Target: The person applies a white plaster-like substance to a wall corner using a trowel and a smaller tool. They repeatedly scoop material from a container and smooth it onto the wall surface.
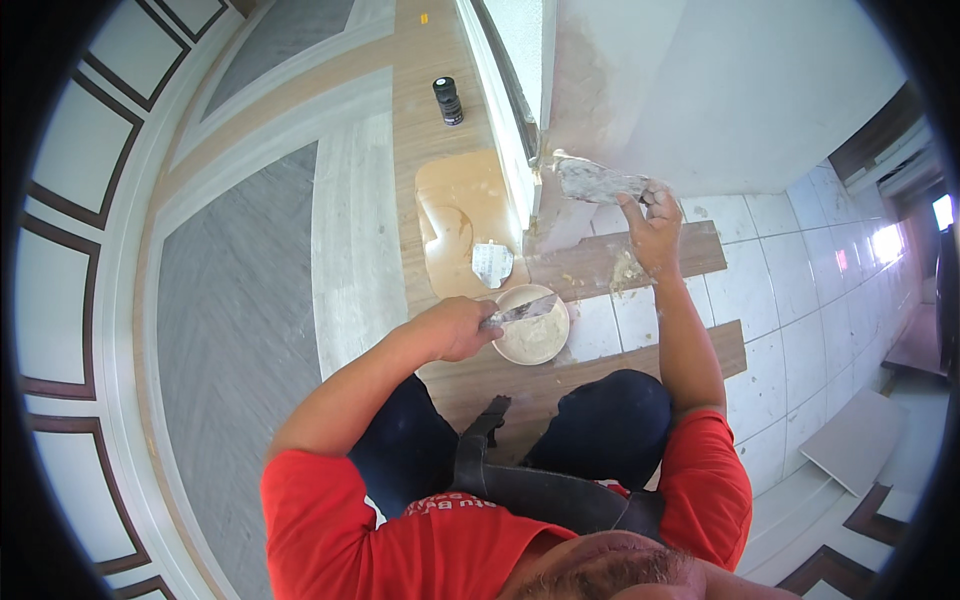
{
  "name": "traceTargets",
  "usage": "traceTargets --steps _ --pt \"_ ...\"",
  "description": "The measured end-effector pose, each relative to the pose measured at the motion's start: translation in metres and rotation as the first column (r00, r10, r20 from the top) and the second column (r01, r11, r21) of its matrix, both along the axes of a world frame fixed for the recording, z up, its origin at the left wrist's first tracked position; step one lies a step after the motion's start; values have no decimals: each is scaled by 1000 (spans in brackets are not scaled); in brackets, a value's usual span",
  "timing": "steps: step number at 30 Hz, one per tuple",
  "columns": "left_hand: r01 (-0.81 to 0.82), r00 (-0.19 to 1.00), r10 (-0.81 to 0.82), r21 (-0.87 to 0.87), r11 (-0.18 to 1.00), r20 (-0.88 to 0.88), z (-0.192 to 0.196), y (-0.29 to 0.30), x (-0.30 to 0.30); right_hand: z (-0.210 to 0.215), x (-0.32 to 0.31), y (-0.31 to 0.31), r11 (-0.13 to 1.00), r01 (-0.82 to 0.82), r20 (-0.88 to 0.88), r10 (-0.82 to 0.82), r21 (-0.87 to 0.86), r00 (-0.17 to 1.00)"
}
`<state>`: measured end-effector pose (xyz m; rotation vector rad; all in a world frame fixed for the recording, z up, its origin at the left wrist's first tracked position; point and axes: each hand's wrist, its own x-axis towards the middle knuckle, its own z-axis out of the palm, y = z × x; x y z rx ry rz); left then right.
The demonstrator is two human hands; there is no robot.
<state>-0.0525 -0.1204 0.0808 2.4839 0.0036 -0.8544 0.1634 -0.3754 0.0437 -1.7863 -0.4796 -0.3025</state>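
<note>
One scraper (600, 182) leftward, one spatula (530, 308) rightward

the floor (352, 230) carries a brown sheet (478, 212), black bottle (449, 101), bowl (530, 361).

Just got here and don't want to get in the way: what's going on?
Someone is crouching with a tool in each hand. The left hand holds a putty knife over a bowl of pale material. The right hand holds up a wide, white-smeared blade near the wall; whether it touches is hard to tell. Beyond the bowl lies a stained tan sheet, with a black bottle farther off.
</note>
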Motion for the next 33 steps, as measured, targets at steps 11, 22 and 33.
traceTargets --steps 11,22,33 --pt "5 998 0 -75 997 70 0 -4 -32 42 25 -4 987 82 2 -83 139 997" --pt "31 996 -26 -54 998 87 10 -1 -22 54 2 -4 918 41 550 200 -395 811" --pt "20 993 -12 -62 998 117 9 10 -26 78 3 5 963 134 467 -10 -235 884"
